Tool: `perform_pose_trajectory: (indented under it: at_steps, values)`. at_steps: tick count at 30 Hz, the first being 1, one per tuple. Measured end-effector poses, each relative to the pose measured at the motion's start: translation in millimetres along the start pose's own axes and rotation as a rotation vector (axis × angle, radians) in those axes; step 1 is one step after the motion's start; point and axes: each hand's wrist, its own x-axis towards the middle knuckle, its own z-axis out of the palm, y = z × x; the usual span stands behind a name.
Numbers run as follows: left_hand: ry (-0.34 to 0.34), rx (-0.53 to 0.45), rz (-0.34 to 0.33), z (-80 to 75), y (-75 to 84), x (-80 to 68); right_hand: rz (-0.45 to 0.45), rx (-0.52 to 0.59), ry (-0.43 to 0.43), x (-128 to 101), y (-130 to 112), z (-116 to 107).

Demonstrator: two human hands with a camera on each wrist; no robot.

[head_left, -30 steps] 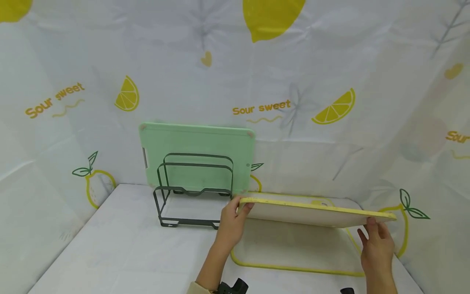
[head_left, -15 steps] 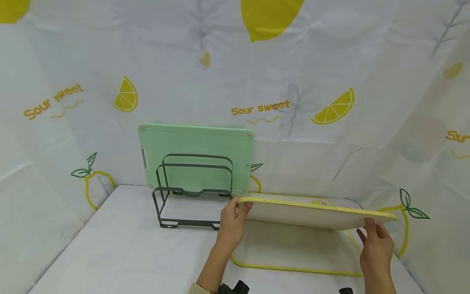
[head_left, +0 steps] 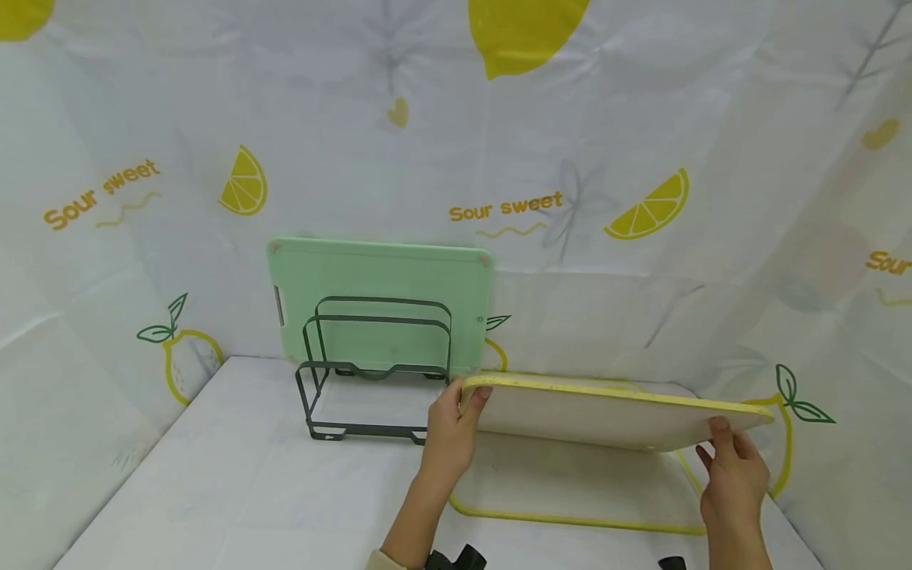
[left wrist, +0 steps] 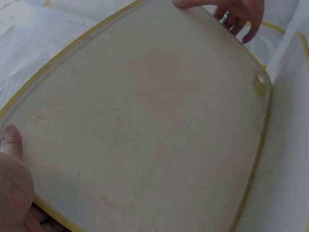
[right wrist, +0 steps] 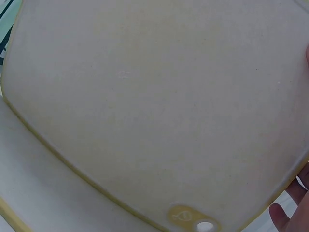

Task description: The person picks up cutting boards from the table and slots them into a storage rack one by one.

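A whitish cutting board with a yellow rim (head_left: 570, 413) is held tilted, its far edge raised, over a second yellow-rimmed cutting board (head_left: 570, 483) lying flat on the table. My left hand (head_left: 450, 435) pinches its left end, thumb (left wrist: 12, 142) on the face and fingers behind the edge. At the other end my right hand (head_left: 735, 479) grips it, thumb on the near face. A yellow patch with a hole (right wrist: 186, 216) marks one corner of the held board in the right wrist view. Much of the lower board is hidden beneath it.
Left of the boards stands a dark wire rack (head_left: 385, 431). A green cutting board (head_left: 378, 273) is upright in its rear slot. Behind everything hangs a white sheet (head_left: 556, 301) with lemon prints, close to the table's (head_left: 235, 483) back edge.
The held cutting board has tipped slightly, so more of its near face shows. Both hands keep their grip at nearly the same spots.
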Motion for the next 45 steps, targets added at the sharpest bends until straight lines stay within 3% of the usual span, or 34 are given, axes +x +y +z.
perform_pose_trajectory:
  at_steps: [11, 19, 24, 31, 45]
  values:
    - [-0.001, -0.029, -0.033, -2.3, 2.4, 2.0, -0.008, -0.068, 0.019, -1, -4, 3]
    - [-0.075, -0.067, -0.045, -1.4, -21.3, 6.1, -0.005, -0.092, 0.015, -2, -2, 7]
    - [-0.073, -0.113, -0.029, -0.5, -33.0, 8.1, 0.024, -0.063, -0.020, 1, 3, 7]
    - [-0.055, -0.136, -0.050, 0.6, -32.7, 6.6, 0.075, -0.158, -0.103, 8, 17, 0]
    - [-0.038, -0.130, -0.100, 3.6, -23.5, 6.7, 0.095, -0.202, -0.069, 8, 16, -2]
